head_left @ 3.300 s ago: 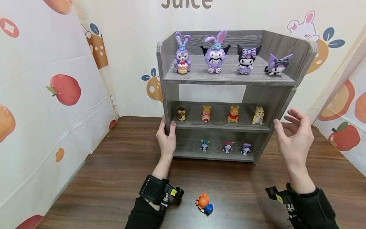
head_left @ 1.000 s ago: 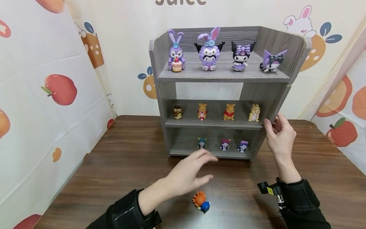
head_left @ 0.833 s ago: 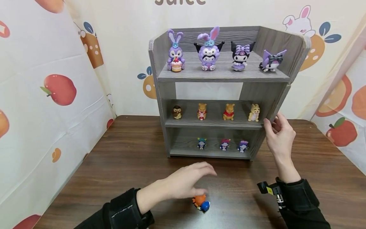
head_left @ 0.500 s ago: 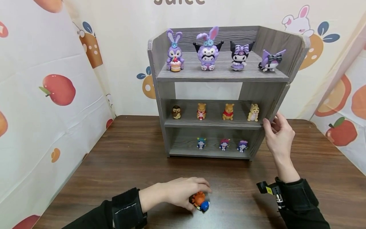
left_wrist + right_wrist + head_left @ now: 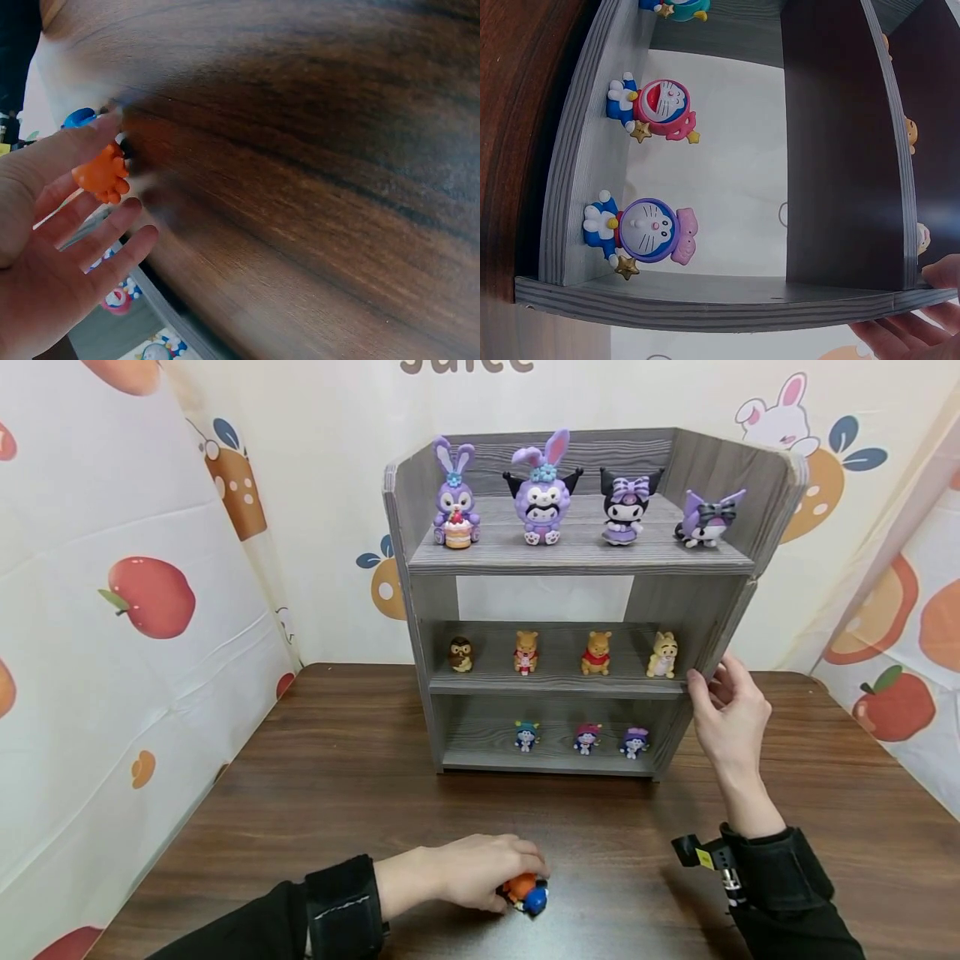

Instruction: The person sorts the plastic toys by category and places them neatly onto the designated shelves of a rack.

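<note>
On the table near its front, my left hand (image 5: 480,870) holds a small orange and blue figurine (image 5: 520,887) between thumb and fingers. The left wrist view shows the figurine's orange part (image 5: 101,172) behind the thumb, with the fingers bent round its other side. My right hand (image 5: 731,727) grips the right side panel of the grey wooden shelf (image 5: 555,565) at middle-board height. In the right wrist view, its thumb lies on the inner side and its fingers (image 5: 911,326) are outside the panel. Three small blue-and-white cat figurines (image 5: 587,739) stand on the bottom board.
Several purple and black figurines (image 5: 543,510) line the top board. On the middle board stand an owl figurine (image 5: 461,654), two yellow bear figurines (image 5: 596,653) and a pale yellow figurine (image 5: 662,655). Fruit-printed cloth (image 5: 322,527) hangs behind and beside the brown table (image 5: 337,777).
My left hand has left the shelf's left side, come down to the table and closed round the orange and blue figurine. My right hand has moved onto the shelf's right side panel.
</note>
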Motion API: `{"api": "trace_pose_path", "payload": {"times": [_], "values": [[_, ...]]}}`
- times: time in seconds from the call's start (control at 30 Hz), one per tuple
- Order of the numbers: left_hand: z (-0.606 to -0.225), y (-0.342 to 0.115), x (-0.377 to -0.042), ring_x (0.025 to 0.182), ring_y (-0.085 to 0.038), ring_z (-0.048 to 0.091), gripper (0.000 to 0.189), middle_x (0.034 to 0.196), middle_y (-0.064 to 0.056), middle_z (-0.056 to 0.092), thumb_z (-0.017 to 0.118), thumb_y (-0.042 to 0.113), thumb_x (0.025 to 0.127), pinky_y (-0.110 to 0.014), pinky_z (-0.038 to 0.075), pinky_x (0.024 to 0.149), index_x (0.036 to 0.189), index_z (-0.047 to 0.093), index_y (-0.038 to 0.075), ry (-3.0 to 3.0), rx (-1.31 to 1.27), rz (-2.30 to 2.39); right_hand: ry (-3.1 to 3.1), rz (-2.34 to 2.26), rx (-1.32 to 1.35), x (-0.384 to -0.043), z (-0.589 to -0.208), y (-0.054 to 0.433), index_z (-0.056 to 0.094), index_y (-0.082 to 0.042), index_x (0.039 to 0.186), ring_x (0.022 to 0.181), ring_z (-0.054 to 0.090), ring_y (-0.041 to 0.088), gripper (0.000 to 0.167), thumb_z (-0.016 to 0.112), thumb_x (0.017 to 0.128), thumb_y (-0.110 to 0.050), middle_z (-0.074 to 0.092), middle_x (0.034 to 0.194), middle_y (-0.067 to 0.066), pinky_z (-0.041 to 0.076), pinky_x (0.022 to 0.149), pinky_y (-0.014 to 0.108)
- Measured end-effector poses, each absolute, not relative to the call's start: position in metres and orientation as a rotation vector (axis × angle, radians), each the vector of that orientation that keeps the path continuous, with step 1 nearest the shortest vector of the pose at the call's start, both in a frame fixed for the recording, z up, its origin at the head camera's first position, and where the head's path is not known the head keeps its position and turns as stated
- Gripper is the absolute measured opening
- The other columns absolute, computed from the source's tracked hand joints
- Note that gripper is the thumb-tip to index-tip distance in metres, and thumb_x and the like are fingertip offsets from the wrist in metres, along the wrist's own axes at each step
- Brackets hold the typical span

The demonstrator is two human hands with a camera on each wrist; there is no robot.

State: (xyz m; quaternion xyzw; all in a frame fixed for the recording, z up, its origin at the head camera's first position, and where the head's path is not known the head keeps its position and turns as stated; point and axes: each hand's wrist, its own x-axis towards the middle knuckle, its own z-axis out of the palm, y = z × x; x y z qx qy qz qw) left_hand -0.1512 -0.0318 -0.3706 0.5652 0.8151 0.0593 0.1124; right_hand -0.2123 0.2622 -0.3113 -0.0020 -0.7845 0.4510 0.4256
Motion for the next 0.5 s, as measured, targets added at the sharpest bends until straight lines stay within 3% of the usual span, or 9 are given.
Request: {"api": "trace_pose_path", "payload": {"times": [0.3,0.5], "values": [[-0.3746,-0.029,-0.1515,0.091,0.001,0.048,0.039,0.102,0.008,0.056,0.073,0.006,0.068,-0.012,0.038,0.076,0.105,0.06,0.014,2.401,1.731,0.224,-1.952,1.132,0.004,-0.2129,-0.3118,0.2624,0.057,-0.009,0.119,0.074,0.051,-0.016,0.036,0.058,0.084,-0.008,0.062,0.101,0.019,0.042,0.066,0.009],[-0.3742,-0.028,-0.1538,0.084,0.002,0.048,0.037,0.097,0.008,0.057,0.072,0.008,0.068,-0.009,0.037,0.071,0.103,0.06,0.012,2.392,1.703,0.288,-1.944,1.133,0.012,-0.2132,-0.312,0.2626,0.057,-0.009,0.119,0.074,0.052,-0.016,0.036,0.058,0.084,-0.008,0.062,0.101,0.018,0.042,0.066,0.008]]}}
